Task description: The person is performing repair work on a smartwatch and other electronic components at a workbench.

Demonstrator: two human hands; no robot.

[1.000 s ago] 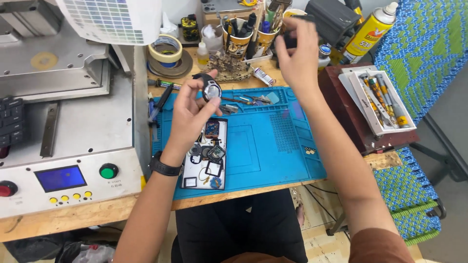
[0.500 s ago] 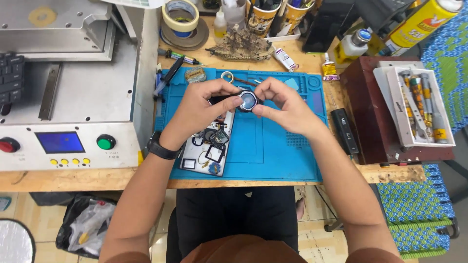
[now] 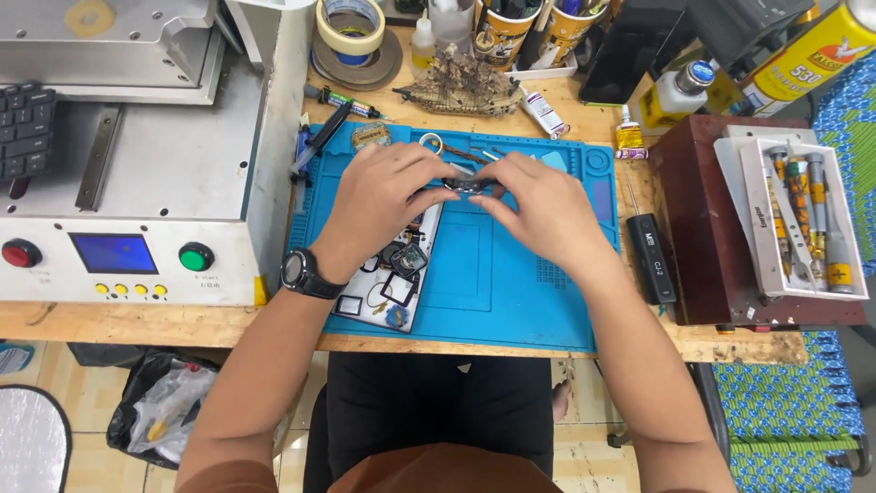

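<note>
Both hands meet over the upper middle of the blue mat (image 3: pixel 511 292), pinching one small dark round part (image 3: pixel 467 185) between them. The left hand (image 3: pixel 383 196) has its fingers curled narrow on the part's left side; the right hand (image 3: pixel 538 205) grips its right side the same way. The hands hide most of the part.

On the mat's left, under the left wrist, lies a white tray of small pieces (image 3: pixel 388 283). Off the mat's right edge a black stick-shaped device (image 3: pixel 654 256) rests on the worktop (image 3: pixel 730 345). Behind the mat stand tape rolls (image 3: pixel 351 32) and a small model ship (image 3: pixel 461 82). Left of the mat sits a grey machine (image 3: pixel 137 183).
</note>
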